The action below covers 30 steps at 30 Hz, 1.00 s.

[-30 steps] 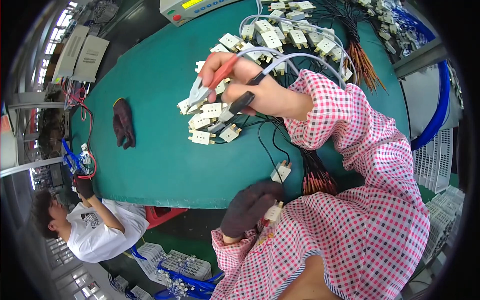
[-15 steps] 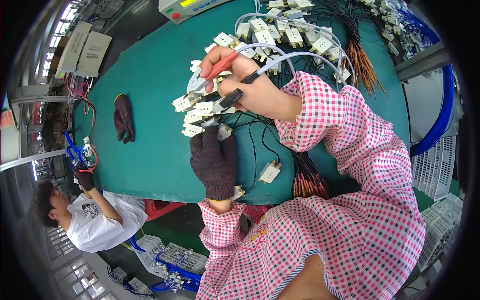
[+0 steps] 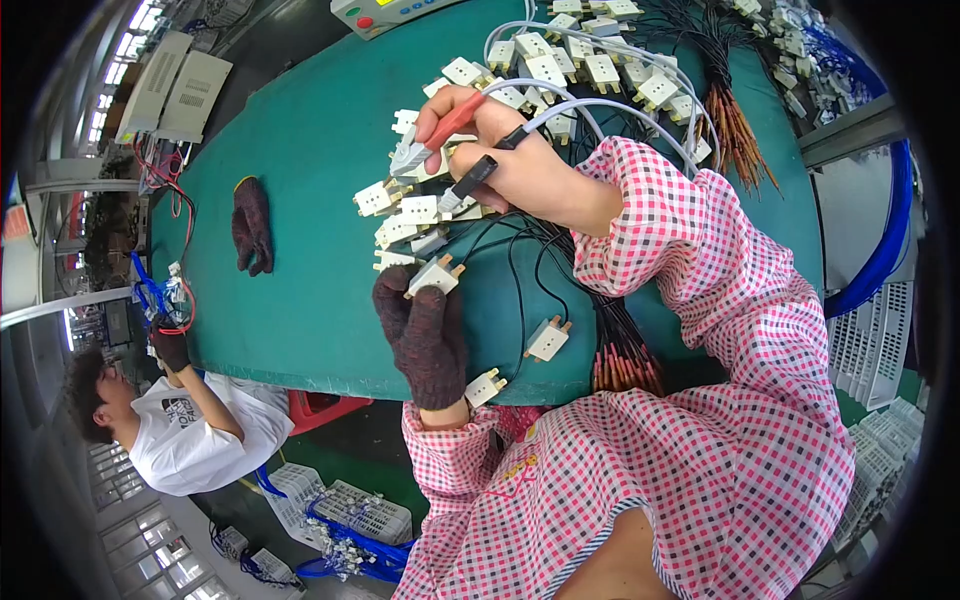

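My left hand (image 3: 420, 345), in a dark knitted glove, pinches a white plug (image 3: 433, 281) with brass pins between thumb and fingers. My bare right hand (image 3: 510, 165) is closed around two test clips on grey leads, a red-handled clip (image 3: 447, 128) and a black clip (image 3: 467, 188). Their grey tips stay apart from the held plug, above a crowd of white plugs (image 3: 418, 210). Black cords run from the plugs under my right wrist. Two more plugs lie near the table's front edge, one beside my left wrist (image 3: 486, 387) and another plug (image 3: 547, 340) to its right.
A spare dark glove (image 3: 252, 226) lies on the green table (image 3: 310, 200). Bundles of black cords with copper-coloured ends (image 3: 735, 135) lie at the right. A test instrument (image 3: 385, 15) stands at the far edge. At the left, a co-worker (image 3: 205, 430) handles blue cables.
My left hand has turned over, and the plug now shows between its thumb and fingers. The right hand keeps both clips in nearly the same place. The whole view has shifted slightly.
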Motion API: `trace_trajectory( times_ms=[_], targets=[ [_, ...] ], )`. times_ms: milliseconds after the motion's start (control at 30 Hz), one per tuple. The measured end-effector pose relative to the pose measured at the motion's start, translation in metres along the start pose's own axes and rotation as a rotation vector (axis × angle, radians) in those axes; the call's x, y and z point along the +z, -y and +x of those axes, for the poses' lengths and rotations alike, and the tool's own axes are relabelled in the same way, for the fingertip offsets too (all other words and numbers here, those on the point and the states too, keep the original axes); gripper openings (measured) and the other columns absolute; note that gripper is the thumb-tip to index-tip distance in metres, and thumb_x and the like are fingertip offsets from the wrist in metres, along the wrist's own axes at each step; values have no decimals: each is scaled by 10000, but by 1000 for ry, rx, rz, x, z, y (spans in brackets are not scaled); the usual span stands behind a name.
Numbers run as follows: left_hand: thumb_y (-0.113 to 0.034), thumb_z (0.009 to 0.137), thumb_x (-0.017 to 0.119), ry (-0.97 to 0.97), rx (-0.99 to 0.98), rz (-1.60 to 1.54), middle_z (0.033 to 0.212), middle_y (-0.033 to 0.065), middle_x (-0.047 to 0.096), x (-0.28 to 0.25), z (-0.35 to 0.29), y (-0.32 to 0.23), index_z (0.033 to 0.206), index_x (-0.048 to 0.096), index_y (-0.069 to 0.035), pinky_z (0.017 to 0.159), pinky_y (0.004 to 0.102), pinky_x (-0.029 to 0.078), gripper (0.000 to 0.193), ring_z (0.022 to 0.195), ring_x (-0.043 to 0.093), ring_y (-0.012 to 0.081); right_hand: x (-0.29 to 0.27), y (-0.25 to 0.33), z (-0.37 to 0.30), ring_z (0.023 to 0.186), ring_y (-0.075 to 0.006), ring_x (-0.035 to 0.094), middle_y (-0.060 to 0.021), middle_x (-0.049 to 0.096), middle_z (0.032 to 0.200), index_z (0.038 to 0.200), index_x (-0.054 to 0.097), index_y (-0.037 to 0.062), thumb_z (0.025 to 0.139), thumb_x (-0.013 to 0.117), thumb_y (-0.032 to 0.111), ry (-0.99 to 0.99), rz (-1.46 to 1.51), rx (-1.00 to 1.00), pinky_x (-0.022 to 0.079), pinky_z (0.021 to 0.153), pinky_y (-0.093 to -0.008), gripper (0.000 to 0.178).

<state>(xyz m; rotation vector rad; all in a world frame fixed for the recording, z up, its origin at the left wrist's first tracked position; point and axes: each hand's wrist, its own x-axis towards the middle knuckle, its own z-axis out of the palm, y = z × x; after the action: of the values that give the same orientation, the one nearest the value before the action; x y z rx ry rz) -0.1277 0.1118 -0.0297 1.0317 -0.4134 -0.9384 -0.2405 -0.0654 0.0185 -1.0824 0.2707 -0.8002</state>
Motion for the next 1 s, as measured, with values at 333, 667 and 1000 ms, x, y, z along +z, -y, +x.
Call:
trace_trajectory(
  times_ms=[333,667,1000],
  targets=[
    [-146,932,573,151,-31,-259,1298,101,480,-1,-4,18,1423,340,-100,991,346,441,545,1172,490,202,-3,-12,3,841,-120,529,-78,508,995,1030,506,7,739,454,-27,264,-303,-245,417,627,-209,297],
    [-289,907,619,119,-38,-199,1294,107,482,25,-4,13,1337,399,-69,1037,387,409,531,1197,491,240,2,-2,-6,842,-112,536,-47,491,1052,1032,497,-6,787,471,-32,499,-434,-75,436,656,-226,248],
    [-213,873,652,65,-58,-179,1188,107,556,2,-7,22,1337,403,-54,803,391,554,550,1012,605,242,6,10,-6,858,-119,537,-64,499,1084,986,516,-20,767,492,-20,664,-318,78,448,658,-232,220]
  ],
)
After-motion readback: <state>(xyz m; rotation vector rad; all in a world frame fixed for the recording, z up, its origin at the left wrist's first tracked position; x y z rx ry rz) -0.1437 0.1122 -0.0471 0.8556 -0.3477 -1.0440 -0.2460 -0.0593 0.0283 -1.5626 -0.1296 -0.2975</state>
